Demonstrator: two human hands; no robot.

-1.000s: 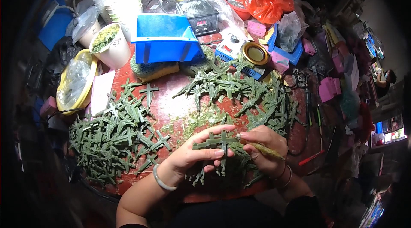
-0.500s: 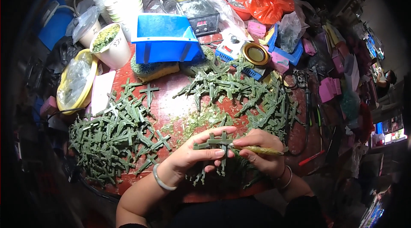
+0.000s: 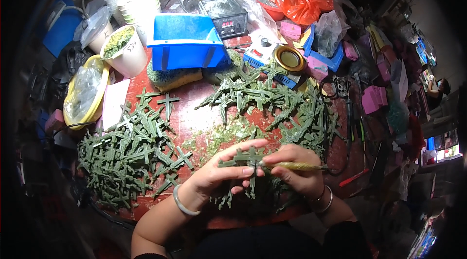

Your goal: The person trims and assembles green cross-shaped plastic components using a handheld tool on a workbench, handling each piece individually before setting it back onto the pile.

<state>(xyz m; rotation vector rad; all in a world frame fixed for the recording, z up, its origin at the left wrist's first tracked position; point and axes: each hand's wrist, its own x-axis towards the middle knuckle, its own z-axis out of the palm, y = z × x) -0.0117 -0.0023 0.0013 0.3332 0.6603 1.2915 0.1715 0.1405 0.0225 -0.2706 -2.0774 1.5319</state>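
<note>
My left hand (image 3: 211, 175) grips a dark green cross (image 3: 252, 156) between thumb and fingers, above the near edge of the red table. A pen-like tool with a yellowish wrapped handle (image 3: 297, 166) is pinched in my right hand (image 3: 302, 179). Its tip reaches the middle of the cross, but exact contact is too small to make out. A thin dark cord seems to run from the tool's right end. Around my hands lie many similar green crosses: one heap (image 3: 124, 157) at the left, another pile (image 3: 258, 93) curving along the back and right. Pale green shavings (image 3: 221, 138) lie between them.
Behind the piles stand a blue bin (image 3: 187, 40) on sponges, a control box with a red display (image 3: 229, 24) and a round brass-coloured dish (image 3: 290, 58). White buckets (image 3: 127, 57) and a yellow basin (image 3: 78, 96) are at the left. A red-handled tool (image 3: 353, 178) lies right.
The cross in my left hand has tilted slightly, and my left thumb has shifted a little on it. The yellowish tool has moved slightly, its tip still at the cross.
</note>
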